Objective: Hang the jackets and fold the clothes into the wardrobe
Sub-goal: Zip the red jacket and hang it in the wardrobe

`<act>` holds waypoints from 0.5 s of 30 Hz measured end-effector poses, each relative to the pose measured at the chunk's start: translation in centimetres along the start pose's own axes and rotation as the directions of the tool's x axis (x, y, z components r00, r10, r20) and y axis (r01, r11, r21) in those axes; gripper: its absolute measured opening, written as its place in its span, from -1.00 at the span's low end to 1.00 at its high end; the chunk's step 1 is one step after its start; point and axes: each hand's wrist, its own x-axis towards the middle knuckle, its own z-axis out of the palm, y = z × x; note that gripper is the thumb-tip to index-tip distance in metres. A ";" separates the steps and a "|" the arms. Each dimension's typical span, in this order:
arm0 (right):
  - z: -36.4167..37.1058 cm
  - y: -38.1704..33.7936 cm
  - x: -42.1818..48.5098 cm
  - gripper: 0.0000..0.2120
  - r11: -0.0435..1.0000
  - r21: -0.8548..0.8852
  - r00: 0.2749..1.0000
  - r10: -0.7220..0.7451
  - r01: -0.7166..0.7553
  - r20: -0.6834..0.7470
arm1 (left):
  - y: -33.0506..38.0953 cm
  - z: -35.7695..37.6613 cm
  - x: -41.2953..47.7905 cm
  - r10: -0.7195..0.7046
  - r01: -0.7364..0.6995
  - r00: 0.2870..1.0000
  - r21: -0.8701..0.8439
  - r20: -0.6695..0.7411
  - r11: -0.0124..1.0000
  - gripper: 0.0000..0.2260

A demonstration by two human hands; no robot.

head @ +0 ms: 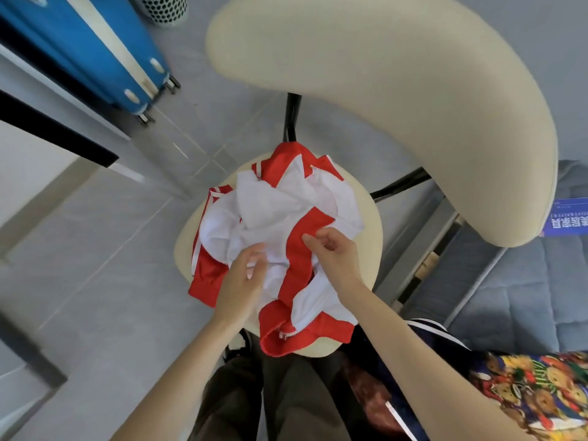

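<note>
**While the jacket (280,218) is lying bunched on the chair seat (370,237), both hands are working into it**

As the red-and-white heap is sitting mid-picture with much of its white lining showing, the step in hand is probably gathering it up for hanging. The left hand (243,278), at 7 o'clock of the heap, is lying with bent fingers on the lining, and blur is hiding whether it is gripping. The right hand (334,256), at 5 o'clock, appears to be pinching a red edge. The two hands are working close together but apart.

The next move is likely calling for finding the collar or shoulders, lifting the cloth clear and shaking it open. No hanger is showing.

The cream chair back (397,100) is curving overhead at 1 o'clock. A blue suitcase (95,49) is standing at 10 o'clock on the grey tiled floor (111,249). A quilted bed (525,297) is lying at 4 o'clock, with a bear-print garment (541,393) at 5 o'clock.
</note>
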 end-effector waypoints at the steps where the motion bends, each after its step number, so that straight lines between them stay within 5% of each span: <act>1: 0.3 -0.2 -1.2 -0.87 1.000 0.001 0.998 -0.015 0.015 0.061 | 0.6 -0.7 -0.3 -0.025 0.023 0.999 -0.098 -0.023 0.995 -0.82; 4: 1.6 0.4 -4.9 -0.72 0.999 -0.048 0.980 -0.014 0.024 0.198 | 2.1 -2.7 -1.4 -0.065 0.062 0.998 -0.252 -0.005 0.966 -0.83; 8: 3.6 1.8 -8.5 -0.73 0.996 -0.076 0.964 -0.018 0.040 0.265 | 2.3 -4.5 -3.0 -0.091 0.115 0.985 -0.169 0.146 0.979 -0.72; 13: 5.4 3.2 -10.2 -0.83 0.999 0.018 0.978 0.043 -0.048 0.206 | -0.2 -5.1 -4.1 -0.094 0.101 0.991 -0.070 0.090 0.992 -0.80; 15: 5.7 4.5 -10.1 -0.83 0.984 0.043 0.977 0.168 -0.175 0.130 | -1.4 -4.9 -4.0 -0.262 0.274 0.961 -0.152 0.093 0.950 -0.74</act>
